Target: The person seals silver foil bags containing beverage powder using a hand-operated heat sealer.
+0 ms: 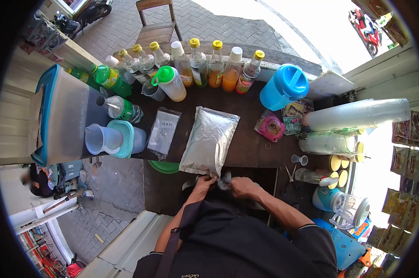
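A large silver foil pouch [210,139] lies on the dark table, its near corner hanging over the front edge. My left hand [203,185] is closed on that corner with its fingertips. Just right of it, my right hand [242,187] is closed around a small grey thing [225,180], too blurred to name, held close beside the pouch's corner. Left of the pouch is a flat clear plastic packet [165,132] with a printed label. The rim of a green round item [164,167] shows below the table edge.
Several syrup bottles [216,65] line the back edge. A blue jug [285,87], a pink bag [270,127] and stacked plastic cups [357,115] stand right. At left are a big clear container [68,113] with a blue lid, a measuring jug [98,139] and a teal basket [121,139].
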{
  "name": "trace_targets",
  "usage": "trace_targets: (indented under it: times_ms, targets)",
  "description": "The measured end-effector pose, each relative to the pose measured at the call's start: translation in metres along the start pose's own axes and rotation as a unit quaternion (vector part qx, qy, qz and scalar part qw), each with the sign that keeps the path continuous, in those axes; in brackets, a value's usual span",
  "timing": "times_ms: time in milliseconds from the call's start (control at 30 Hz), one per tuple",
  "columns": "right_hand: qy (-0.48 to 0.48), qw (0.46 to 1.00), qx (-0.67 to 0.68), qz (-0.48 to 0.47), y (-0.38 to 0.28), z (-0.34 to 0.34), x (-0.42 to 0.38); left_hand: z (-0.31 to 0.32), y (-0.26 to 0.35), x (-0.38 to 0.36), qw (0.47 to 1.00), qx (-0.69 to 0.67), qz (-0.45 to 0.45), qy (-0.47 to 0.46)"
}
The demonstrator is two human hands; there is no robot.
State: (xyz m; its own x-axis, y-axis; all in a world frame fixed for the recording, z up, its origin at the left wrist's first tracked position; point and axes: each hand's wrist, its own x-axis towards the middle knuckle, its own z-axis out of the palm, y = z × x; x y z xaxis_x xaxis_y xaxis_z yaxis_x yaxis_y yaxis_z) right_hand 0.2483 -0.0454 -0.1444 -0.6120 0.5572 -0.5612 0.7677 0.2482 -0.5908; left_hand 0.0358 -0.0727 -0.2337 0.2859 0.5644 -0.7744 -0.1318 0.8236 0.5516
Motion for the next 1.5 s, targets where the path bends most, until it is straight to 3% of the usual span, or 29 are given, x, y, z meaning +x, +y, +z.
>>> trace_targets:
  times_ms: [33, 67, 133, 167, 233, 333, 400, 467, 533, 600, 767, 800, 833, 933, 1100, 1167, 1233, 1300, 1333, 1367, 1433, 1467, 1500]
  targets:
    - [-0.091, 0.996, 0.015, 0.006, 0.002, -0.005, -0.013, 0.006, 0.009, -0.013, 0.998, -0.054, -0.002, 0.018]
    - [-0.089, 0.996, 0.011, 0.004, 0.006, -0.004, -0.021, 0.007, 0.015, -0.024, 0.994, -0.105, -0.004, 0.037]
    - [-0.104, 0.988, 0.011, 0.112, 0.016, 0.000, -0.034, 0.002, 0.022, -0.031, 0.989, -0.138, 0.046, 0.034]
    - [-0.102, 0.989, 0.010, 0.108, 0.022, 0.000, -0.040, -0.001, 0.026, -0.033, 0.968, -0.225, 0.091, 0.064]
    - [-0.016, 0.970, 0.127, 0.209, 0.032, 0.001, -0.050, -0.011, 0.032, -0.034, 0.931, -0.320, 0.139, 0.111]
    - [0.007, 0.957, 0.140, 0.255, 0.036, 0.012, -0.051, -0.018, 0.037, -0.030, 0.957, -0.214, 0.163, 0.109]
    - [0.016, 0.952, 0.171, 0.253, 0.025, 0.009, -0.048, -0.014, 0.053, -0.032, 0.941, -0.219, 0.210, 0.150]
    - [0.147, 0.916, 0.269, 0.260, 0.015, 0.012, -0.046, -0.019, 0.077, -0.042, 0.943, 0.012, 0.275, 0.188]
    - [0.178, 0.905, 0.300, 0.243, 0.009, 0.000, -0.040, -0.016, 0.108, -0.041, 0.898, 0.058, 0.376, 0.220]
    - [0.277, 0.889, 0.290, 0.222, -0.005, -0.014, -0.043, -0.003, 0.157, -0.049, 0.886, 0.067, 0.418, 0.189]
    - [0.299, 0.885, 0.319, 0.161, -0.008, -0.014, -0.038, 0.037, 0.253, -0.070, 0.846, 0.154, 0.501, 0.097]
    - [0.372, 0.863, 0.317, 0.128, -0.010, -0.012, -0.039, 0.048, 0.266, -0.080, 0.829, 0.193, 0.516, 0.098]
    - [0.441, 0.835, 0.314, 0.096, -0.013, -0.008, -0.041, 0.054, 0.279, -0.095, 0.827, 0.221, 0.511, 0.077]
    - [0.521, 0.756, 0.393, 0.038, -0.059, -0.044, -0.049, 0.052, 0.310, -0.144, 0.812, 0.279, 0.509, 0.069]
    - [0.604, 0.732, 0.309, -0.063, -0.171, -0.125, -0.057, 0.058, 0.316, -0.194, 0.850, 0.176, 0.468, 0.168]
    - [0.615, 0.723, 0.297, -0.099, -0.191, -0.131, -0.053, 0.057, 0.314, -0.204, 0.867, 0.140, 0.462, 0.127]
    - [0.627, 0.707, 0.229, -0.231, -0.186, -0.124, -0.031, 0.040, 0.314, -0.210, 0.855, 0.150, 0.490, 0.079]
    - [0.607, 0.763, 0.220, -0.016, -0.141, -0.081, -0.002, 0.006, 0.318, -0.199, 0.829, 0.178, 0.528, 0.055]
    - [0.461, 0.839, 0.226, 0.182, -0.109, -0.056, 0.007, 0.009, 0.320, -0.201, 0.826, 0.174, 0.533, 0.053]
    - [0.385, 0.867, 0.217, 0.229, -0.070, -0.016, 0.018, 0.016, 0.324, -0.204, 0.830, 0.188, 0.523, 0.054]
    - [0.439, 0.799, 0.307, 0.272, -0.047, 0.016, 0.011, 0.043, 0.330, -0.220, 0.837, 0.232, 0.493, 0.055]
    - [0.441, 0.802, 0.299, 0.272, -0.043, 0.011, 0.006, 0.063, 0.330, -0.224, 0.840, 0.255, 0.476, 0.057]
    - [0.480, 0.774, 0.315, 0.266, -0.043, 0.010, 0.001, 0.059, 0.350, -0.214, 0.813, 0.411, 0.411, -0.023]
